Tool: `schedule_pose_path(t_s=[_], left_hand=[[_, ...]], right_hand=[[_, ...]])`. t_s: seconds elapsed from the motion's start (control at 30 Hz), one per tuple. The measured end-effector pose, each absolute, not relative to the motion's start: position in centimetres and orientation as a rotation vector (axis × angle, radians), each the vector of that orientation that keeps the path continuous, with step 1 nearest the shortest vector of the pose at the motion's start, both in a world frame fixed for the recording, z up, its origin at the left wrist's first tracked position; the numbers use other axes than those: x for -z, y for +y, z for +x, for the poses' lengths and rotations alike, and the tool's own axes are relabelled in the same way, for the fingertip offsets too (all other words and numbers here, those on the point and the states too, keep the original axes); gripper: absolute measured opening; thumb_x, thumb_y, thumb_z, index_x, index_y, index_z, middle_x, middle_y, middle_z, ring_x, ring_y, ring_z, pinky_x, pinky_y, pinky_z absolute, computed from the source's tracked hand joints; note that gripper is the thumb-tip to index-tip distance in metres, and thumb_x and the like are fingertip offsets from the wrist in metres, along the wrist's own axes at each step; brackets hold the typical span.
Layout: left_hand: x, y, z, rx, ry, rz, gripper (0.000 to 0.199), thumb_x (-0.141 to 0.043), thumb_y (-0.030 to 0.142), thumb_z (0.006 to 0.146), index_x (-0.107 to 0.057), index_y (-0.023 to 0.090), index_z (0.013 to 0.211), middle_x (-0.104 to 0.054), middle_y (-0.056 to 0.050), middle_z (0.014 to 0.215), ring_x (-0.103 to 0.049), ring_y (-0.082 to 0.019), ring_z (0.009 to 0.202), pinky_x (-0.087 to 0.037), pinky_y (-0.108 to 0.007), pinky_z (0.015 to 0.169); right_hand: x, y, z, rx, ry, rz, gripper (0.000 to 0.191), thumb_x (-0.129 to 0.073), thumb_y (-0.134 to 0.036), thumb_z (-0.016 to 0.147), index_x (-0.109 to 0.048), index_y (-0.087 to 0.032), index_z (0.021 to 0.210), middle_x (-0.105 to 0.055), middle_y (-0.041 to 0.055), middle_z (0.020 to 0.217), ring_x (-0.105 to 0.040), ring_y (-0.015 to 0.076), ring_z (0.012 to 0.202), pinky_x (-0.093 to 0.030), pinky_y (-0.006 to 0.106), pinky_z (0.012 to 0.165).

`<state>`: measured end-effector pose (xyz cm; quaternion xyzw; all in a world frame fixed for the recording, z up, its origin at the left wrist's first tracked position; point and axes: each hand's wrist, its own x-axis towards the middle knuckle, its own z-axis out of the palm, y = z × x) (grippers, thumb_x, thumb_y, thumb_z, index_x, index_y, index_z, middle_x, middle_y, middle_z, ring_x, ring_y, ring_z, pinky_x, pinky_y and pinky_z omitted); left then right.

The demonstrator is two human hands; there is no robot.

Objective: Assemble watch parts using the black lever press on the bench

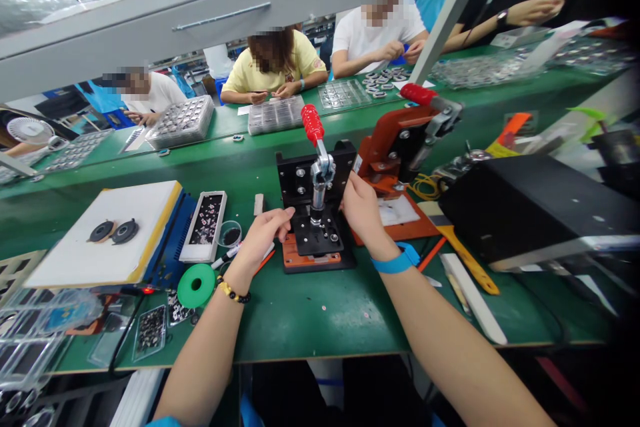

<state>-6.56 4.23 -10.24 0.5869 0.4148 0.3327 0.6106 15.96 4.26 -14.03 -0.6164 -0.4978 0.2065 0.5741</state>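
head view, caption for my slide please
Left hand and right hand flank a black clamp fixture with a red handle on a green workbench.

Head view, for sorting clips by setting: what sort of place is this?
Probably a small-parts assembly workshop: a red-handled press, a white tray of tiny parts, and people working across a green bench.

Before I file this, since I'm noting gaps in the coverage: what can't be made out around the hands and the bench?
All in the head view:
- Right hand: its fingertips, hidden by the hand itself and the black press.
- Space beneath the plate: covered by the plate.
- Small parts in the white tray: too small to identify.
- Black box: its right end, lost at the dark right edge.
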Motion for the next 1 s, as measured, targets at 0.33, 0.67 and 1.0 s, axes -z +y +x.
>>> schedule_pose_path(t_s=[0.33, 0.67, 1.0], left_hand=[[10.21, 4.26, -6.44, -0.767, 0.955, 1.344, 0.048, -0.070, 0.059, 0.087, -0.057, 0.021, 0.060, -0.048, 0.002, 0.054, -0.044, -0.015, 0.061, -0.037, -0.031, 0.069], [10.50, 4.41, -6.54, -0.774, 0.953, 1.361, 0.047, -0.068, 0.057, 0.089, -0.057, 0.021, 0.060, -0.049, 0.001, 0.055, -0.044, -0.015, 0.061, -0.038, -0.031, 0.070], [10.74, 4.76, -6.45, -0.765, 1.008, 1.378, 0.048, -0.069, 0.062, 0.085, -0.058, 0.021, 0.063, -0.049, 0.001, 0.055, -0.046, -0.016, 0.062, -0.038, -0.030, 0.069]], right_hand=[[14.18, 4.34, 16.01, -0.453, -1.179, -1.442, 0.034, -0.041, -0.046, 0.104, -0.058, -0.021, 0.089, -0.057, -0.0005, 0.073, -0.054, 0.0164, 0.070, -0.034, 0.025, 0.063], [14.04, 4.33, 15.93, -0.430, -1.183, -1.426, 0.037, -0.041, -0.049, 0.104, -0.061, -0.020, 0.090, -0.059, 0.0004, 0.075, -0.055, 0.0174, 0.073, -0.038, 0.025, 0.065], [14.05, 4.67, 15.89, -0.487, -1.153, -1.440, 0.036, -0.042, -0.046, 0.103, -0.064, -0.019, 0.094, -0.064, 0.0016, 0.080, -0.058, 0.0183, 0.076, -0.039, 0.026, 0.067]])
